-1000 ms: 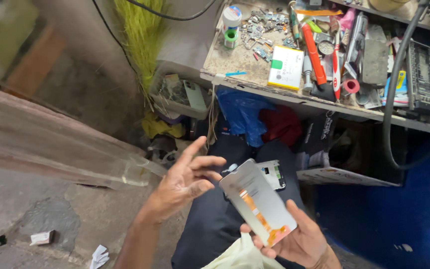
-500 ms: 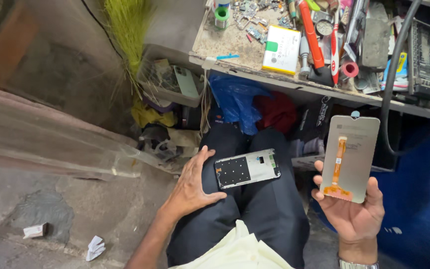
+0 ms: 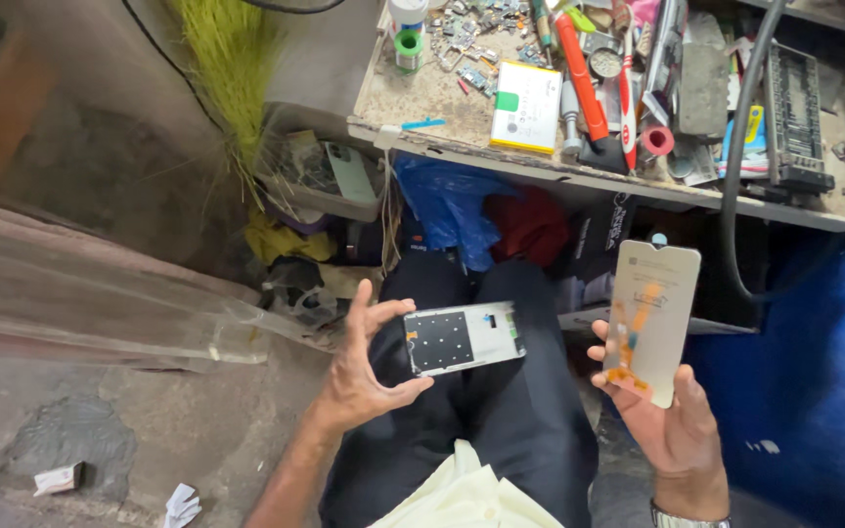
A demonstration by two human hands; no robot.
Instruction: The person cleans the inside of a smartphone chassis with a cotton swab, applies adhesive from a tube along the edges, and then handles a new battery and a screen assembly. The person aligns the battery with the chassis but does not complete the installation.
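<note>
Two hands grip parts: left hand [image 3: 364, 376] pinches a phone frame [image 3: 464, 338] lying crosswise over the lap; right hand [image 3: 672, 425] holds a display panel [image 3: 652, 318] upright (orange ribbon showing). A white rectangular battery [image 3: 525, 119] lies on the far bench [image 3: 422, 98].

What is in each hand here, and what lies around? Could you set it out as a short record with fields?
Left hand: grips the end of a phone frame over the lap
Right hand: holds up a pale phone screen panel with an orange ribbon cable
Workbench: cluttered; a yellow-white battery, a red-handled tool, small parts
Under the bench: a blue bag, red cloth
Floor: paper scraps
</note>
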